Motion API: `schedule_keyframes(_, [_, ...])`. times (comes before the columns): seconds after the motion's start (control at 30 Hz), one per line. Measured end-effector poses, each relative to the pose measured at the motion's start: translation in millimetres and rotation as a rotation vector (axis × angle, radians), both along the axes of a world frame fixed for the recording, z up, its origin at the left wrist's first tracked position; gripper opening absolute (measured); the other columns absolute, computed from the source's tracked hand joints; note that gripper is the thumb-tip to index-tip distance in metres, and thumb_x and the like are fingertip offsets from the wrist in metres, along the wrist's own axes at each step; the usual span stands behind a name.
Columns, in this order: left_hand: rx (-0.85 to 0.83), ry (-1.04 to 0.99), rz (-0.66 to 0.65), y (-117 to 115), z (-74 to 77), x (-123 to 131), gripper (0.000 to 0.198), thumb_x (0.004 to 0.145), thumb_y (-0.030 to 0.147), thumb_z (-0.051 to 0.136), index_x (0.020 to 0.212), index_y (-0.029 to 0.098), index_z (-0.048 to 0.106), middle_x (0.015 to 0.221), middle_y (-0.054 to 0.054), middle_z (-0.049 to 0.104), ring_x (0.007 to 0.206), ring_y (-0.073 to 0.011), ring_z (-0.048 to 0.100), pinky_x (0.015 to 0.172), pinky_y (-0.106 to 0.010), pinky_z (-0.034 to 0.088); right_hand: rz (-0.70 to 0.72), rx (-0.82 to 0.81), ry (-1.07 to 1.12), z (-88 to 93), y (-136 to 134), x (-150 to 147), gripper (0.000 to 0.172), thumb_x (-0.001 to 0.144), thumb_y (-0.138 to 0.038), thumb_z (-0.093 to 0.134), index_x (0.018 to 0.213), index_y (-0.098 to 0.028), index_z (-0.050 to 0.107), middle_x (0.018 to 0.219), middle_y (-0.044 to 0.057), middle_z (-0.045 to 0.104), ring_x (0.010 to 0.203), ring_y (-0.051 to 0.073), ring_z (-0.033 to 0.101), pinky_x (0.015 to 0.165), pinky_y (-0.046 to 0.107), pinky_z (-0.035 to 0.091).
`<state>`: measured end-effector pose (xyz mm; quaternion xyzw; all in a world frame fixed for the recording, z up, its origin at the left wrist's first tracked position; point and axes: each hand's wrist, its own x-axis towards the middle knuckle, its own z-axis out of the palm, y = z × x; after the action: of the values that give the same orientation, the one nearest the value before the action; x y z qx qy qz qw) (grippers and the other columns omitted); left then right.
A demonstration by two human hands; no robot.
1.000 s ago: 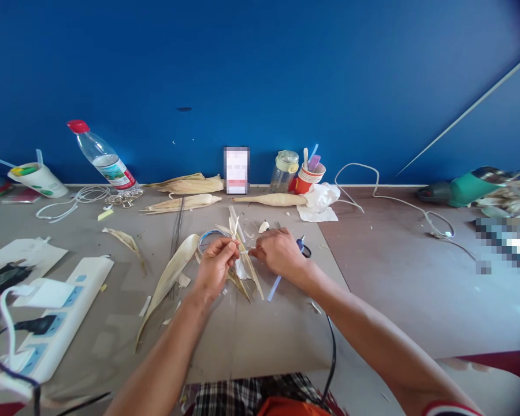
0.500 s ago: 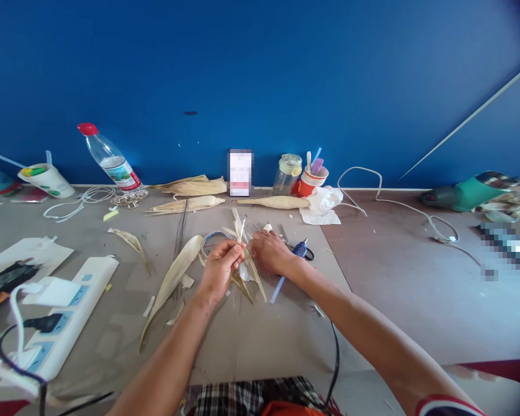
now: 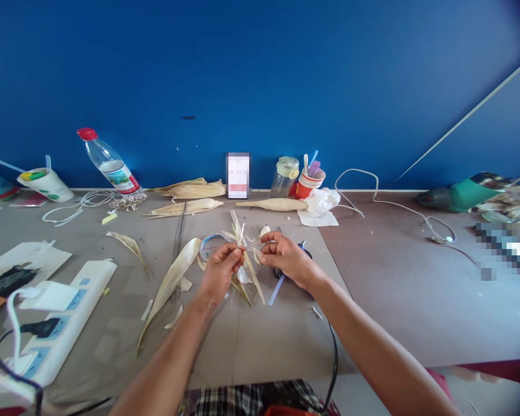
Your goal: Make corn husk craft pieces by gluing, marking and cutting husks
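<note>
My left hand [image 3: 219,270] is closed in a pinch on a small bundle of dried corn husk strips [image 3: 244,254], held a little above the table. My right hand [image 3: 286,254] is also pinched, its fingertips on a thin pale strip right beside the bundle. More husk pieces [image 3: 247,284] lie under both hands. A long husk leaf [image 3: 169,283] lies left of my left hand, by a coil of thin wire [image 3: 211,242]. A blue glue stick [image 3: 277,286] and dark scissors lie under my right wrist.
A white power strip [image 3: 65,318] with plugged cables sits front left. Along the blue wall stand a water bottle [image 3: 108,164], paper cups [image 3: 308,180], a jar [image 3: 285,173] and whole husks [image 3: 190,190]. A green heat gun [image 3: 463,190] and white cable [image 3: 398,202] lie right.
My right hand has lifted off the table and turned, now pinching a thin strip next to the bundle. The left hand keeps its grip and has barely moved.
</note>
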<state>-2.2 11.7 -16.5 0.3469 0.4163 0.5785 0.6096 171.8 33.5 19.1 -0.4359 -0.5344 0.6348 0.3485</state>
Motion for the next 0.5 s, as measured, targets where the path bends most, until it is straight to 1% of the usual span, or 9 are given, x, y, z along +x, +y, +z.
schedule_keyframes(0.1, [-0.015, 0.012, -0.021, -1.1, 1.8, 2.2, 0.022, 0.067, 0.033, 0.075, 0.076, 0.016, 0.066, 0.063, 0.001, 0.057, 0.055, -0.0079, 0.047, 0.049, -0.021, 0.032, -0.077, 0.055, -0.020, 0.3, -8.6, -7.0, 0.054, 0.069, -0.022, 0.066, 0.117, -0.018, 0.043, 0.068, -0.006, 0.059, 0.061, 0.010, 0.052, 0.057, 0.023, 0.035])
schedule_keyframes(0.17, [-0.024, 0.023, -0.038, -1.7, 2.5, 3.2, 0.021, 0.067, 0.032, 0.075, 0.076, 0.016, 0.066, 0.064, 0.001, 0.057, 0.055, -0.0077, 0.047, 0.050, -0.021, 0.032, -0.143, 0.065, -0.007, 0.6, -12.0, -12.9, 0.060, 0.068, -0.023, 0.067, 0.122, -0.018, 0.041, 0.068, -0.007, 0.059, 0.060, 0.010, 0.052, 0.058, 0.023, 0.035])
schedule_keyframes(0.2, [-0.027, 0.027, -0.044, -2.0, 2.5, 3.5, 0.020, 0.067, 0.032, 0.074, 0.076, 0.016, 0.066, 0.063, 0.001, 0.057, 0.055, -0.0076, 0.047, 0.050, -0.021, 0.032, -0.175, 0.058, 0.016, 1.1, -13.1, -15.6, 0.060, 0.067, -0.023, 0.067, 0.121, -0.017, 0.042, 0.068, -0.006, 0.059, 0.061, 0.011, 0.052, 0.058, 0.024, 0.036])
schedule_keyframes(0.27, [-0.026, 0.033, -0.054, -2.3, 1.8, 3.5, 0.019, 0.068, 0.032, 0.073, 0.076, 0.016, 0.066, 0.063, 0.001, 0.057, 0.055, -0.0075, 0.046, 0.050, -0.021, 0.031, -0.230, 0.030, 0.081, 2.3, -13.9, -19.7, 0.051, 0.066, -0.024, 0.069, 0.113, -0.017, 0.051, 0.069, -0.005, 0.059, 0.061, 0.010, 0.051, 0.060, 0.024, 0.037])
schedule_keyframes(0.33, [-0.015, 0.038, -0.061, -2.5, 0.4, 3.1, 0.018, 0.070, 0.032, 0.072, 0.077, 0.017, 0.066, 0.064, 0.001, 0.058, 0.056, -0.0077, 0.046, 0.050, -0.021, 0.031, -0.264, -0.011, 0.162, 3.5, -13.9, -22.0, 0.034, 0.064, -0.026, 0.071, 0.095, -0.017, 0.059, 0.069, -0.004, 0.058, 0.059, 0.009, 0.048, 0.060, 0.024, 0.037])
schedule_keyframes(0.4, [-0.002, 0.046, -0.066, -2.6, -1.0, 2.7, 0.017, 0.072, 0.032, 0.070, 0.078, 0.017, 0.067, 0.064, 0.001, 0.058, 0.056, -0.0079, 0.046, 0.051, -0.021, 0.031, -0.263, -0.055, 0.238, 4.2, -13.8, -23.2, 0.022, 0.063, -0.028, 0.072, 0.078, -0.017, 0.060, 0.069, -0.003, 0.057, 0.057, 0.008, 0.046, 0.059, 0.024, 0.037])
schedule_keyframes(0.43, [0.004, 0.052, -0.071, -2.7, -1.5, 2.6, 0.017, 0.073, 0.032, 0.070, 0.079, 0.017, 0.067, 0.064, 0.001, 0.058, 0.056, -0.0081, 0.046, 0.052, -0.021, 0.031, -0.257, -0.074, 0.266, 4.3, -13.9, -23.7, 0.021, 0.063, -0.029, 0.073, 0.073, -0.017, 0.059, 0.068, -0.003, 0.057, 0.057, 0.008, 0.045, 0.059, 0.024, 0.036])
schedule_keyframes(0.5, [0.016, 0.070, -0.080, -3.1, -1.9, 2.9, 0.017, 0.074, 0.033, 0.068, 0.080, 0.017, 0.067, 0.063, 0.001, 0.058, 0.056, -0.0082, 0.045, 0.052, -0.021, 0.032, -0.254, -0.092, 0.300, 3.8, -14.5, -24.7, 0.021, 0.062, -0.030, 0.074, 0.070, -0.018, 0.058, 0.067, -0.004, 0.055, 0.056, 0.007, 0.044, 0.059, 0.024, 0.036])
